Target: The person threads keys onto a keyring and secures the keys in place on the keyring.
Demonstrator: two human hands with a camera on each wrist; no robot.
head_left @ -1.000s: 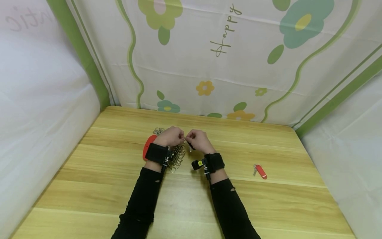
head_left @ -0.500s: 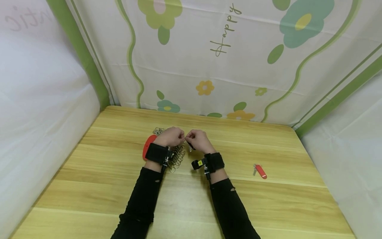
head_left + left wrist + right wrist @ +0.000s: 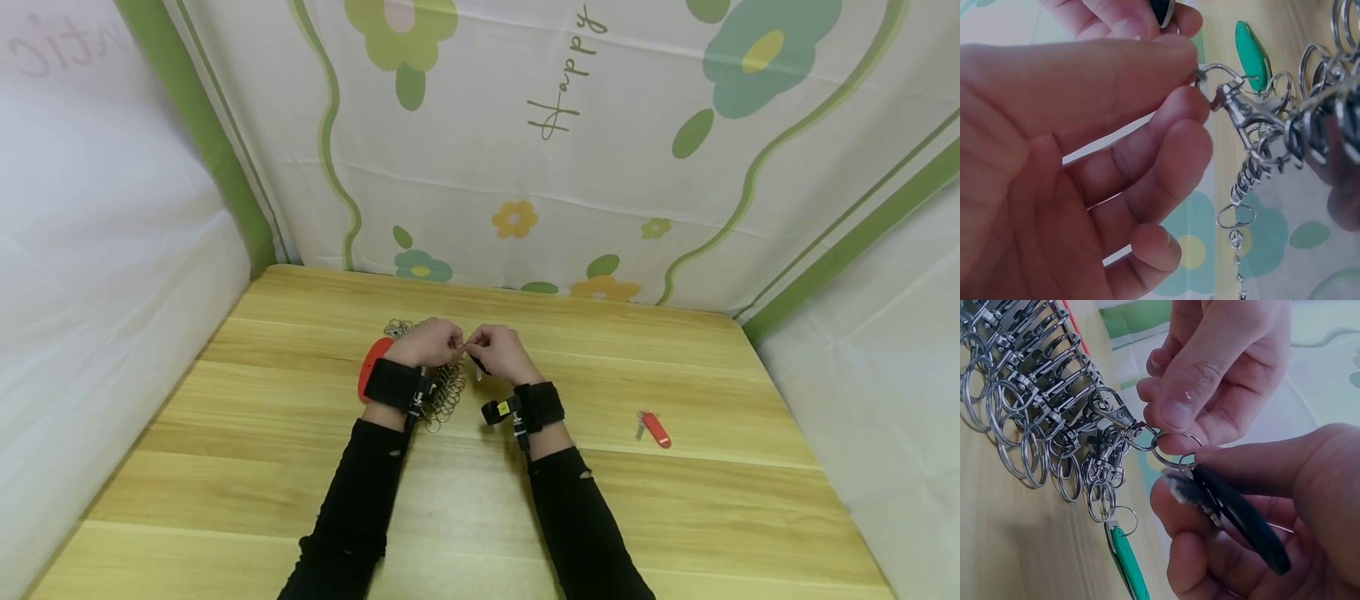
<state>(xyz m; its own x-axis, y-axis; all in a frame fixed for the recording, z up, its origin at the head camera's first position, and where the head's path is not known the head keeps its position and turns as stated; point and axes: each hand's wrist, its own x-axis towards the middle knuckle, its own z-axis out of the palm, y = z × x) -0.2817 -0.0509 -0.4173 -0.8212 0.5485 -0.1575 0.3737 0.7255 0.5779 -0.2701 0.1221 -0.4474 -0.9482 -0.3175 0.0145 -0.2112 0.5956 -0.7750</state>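
Over the table's far middle, my left hand (image 3: 435, 342) pinches a metal split ring (image 3: 1161, 459) between thumb and forefinger. That ring hangs from a silver snap hook (image 3: 1119, 419), part of a row of hooks and rings. Close against it, my right hand (image 3: 502, 357) grips a key (image 3: 1188, 490) with a black oblong tag (image 3: 1241, 519). The key's small ring touches the split ring; whether they are linked I cannot tell. A green tag (image 3: 1125, 553) with a key hangs from one of the neighbouring rings.
A flat red piece (image 3: 372, 367) lies under my left wrist, beside the metal rings (image 3: 448, 392). Farther right on the wooden table (image 3: 720, 517) is a red tag (image 3: 657, 430) with a key. A printed curtain (image 3: 450, 183) stands behind the table.
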